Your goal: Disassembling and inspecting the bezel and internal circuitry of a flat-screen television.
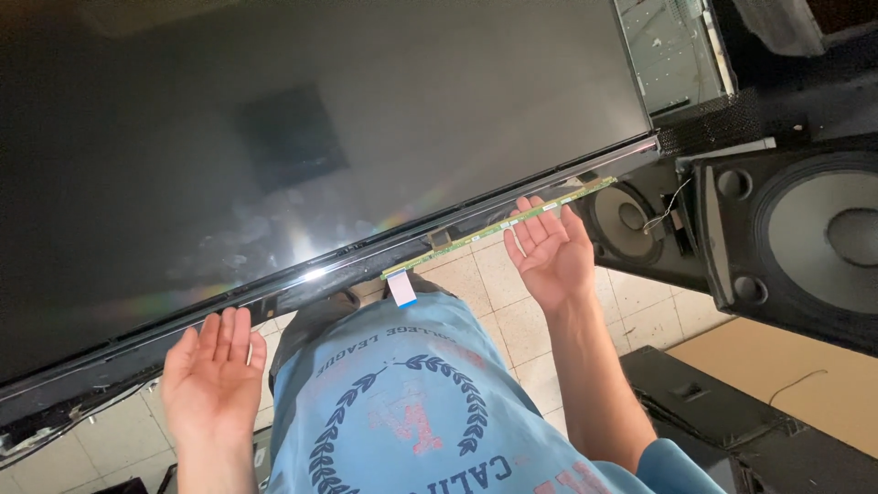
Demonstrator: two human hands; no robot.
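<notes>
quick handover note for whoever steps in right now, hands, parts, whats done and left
Left hand: open, palm up, fingertips under the near edge of the large flat screen panel.
Right hand: open, palm up, fingertips at the green circuit strip hanging off that edge.
A white ribbon cable dangles loose from the strip.
Done: panel is bare, strip exposed.
Left: panel is only propped on open hands, no grip closed.

Both hands sit under the near edge of the big screen (311,137), palms up, and that edge blocks any way up. The left hand (212,370) has bare tiled floor (91,448) beside it. The right hand (551,252) touches the thin green strip (512,222) hanging off the edge. Speakers (796,238) crowd the right side, and a dark case (722,421) lies low near the elbow.
</notes>
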